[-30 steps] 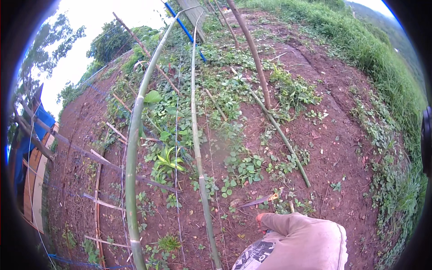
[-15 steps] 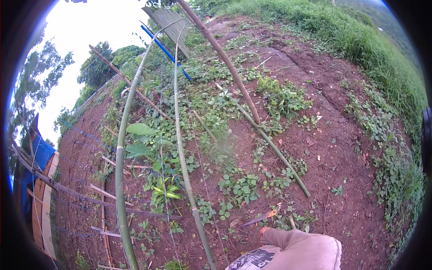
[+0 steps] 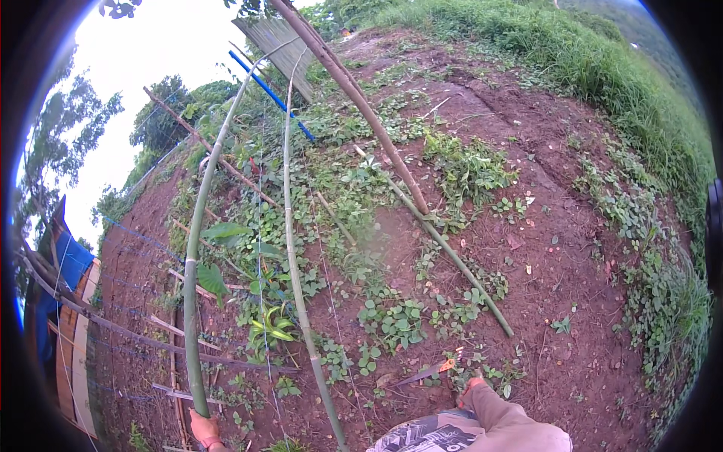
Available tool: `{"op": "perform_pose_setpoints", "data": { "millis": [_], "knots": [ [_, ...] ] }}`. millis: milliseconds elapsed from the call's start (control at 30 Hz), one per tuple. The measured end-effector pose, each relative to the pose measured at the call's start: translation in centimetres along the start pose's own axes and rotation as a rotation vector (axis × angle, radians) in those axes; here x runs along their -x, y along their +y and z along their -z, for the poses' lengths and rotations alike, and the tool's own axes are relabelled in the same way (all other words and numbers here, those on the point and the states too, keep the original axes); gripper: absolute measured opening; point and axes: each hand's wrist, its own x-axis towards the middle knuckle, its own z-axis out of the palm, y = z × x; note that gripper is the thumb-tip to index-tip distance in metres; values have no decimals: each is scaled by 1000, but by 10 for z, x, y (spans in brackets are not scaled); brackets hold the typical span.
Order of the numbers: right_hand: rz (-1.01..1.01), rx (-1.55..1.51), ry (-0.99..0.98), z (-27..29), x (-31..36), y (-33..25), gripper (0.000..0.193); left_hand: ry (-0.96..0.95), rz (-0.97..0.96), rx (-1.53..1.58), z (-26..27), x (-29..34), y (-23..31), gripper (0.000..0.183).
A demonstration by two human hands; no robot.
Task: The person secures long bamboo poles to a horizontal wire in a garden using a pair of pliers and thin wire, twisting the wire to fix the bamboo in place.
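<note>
My left hand (image 3: 205,428) is closed around the lower part of a long green bamboo pole (image 3: 192,316), which rises and bends toward the upper middle. A red band shows at that wrist. Low at the right, my right hand (image 3: 473,389) reaches down to the soil beside small leafy plants, under a brownish sleeve. Its fingers look curled, but whatever they grip is too small to make out. Just left of it lies a handsaw (image 3: 428,372) with an orange handle. My patterned clothing covers the ground at the bottom middle.
A second thin bamboo pole (image 3: 293,248) runs alongside the first. A brown wooden post (image 3: 376,135) slants to the ground, near a green bamboo pole (image 3: 471,279) lying on soil. Wires, a blue pipe (image 3: 271,94), fence sticks and a broad-leaved plant (image 3: 215,280) stand at the left.
My left hand has come into view, gripping the bamboo pole, whose lower part has shifted left. My right hand has moved right, away from the saw. The view has shifted slightly.
</note>
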Motion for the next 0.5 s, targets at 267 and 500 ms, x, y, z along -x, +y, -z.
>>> {"op": "perform_pose_setpoints", "data": {
  "millis": [267,500],
  "knots": [
    [322,580,366,137,-34,-43,34,-44,-40,-16,-19,-21,26,45],
    [453,1419,327,169,-59,-29,35,44,-59,-44,-22,-17,10,46]
  ]
}}
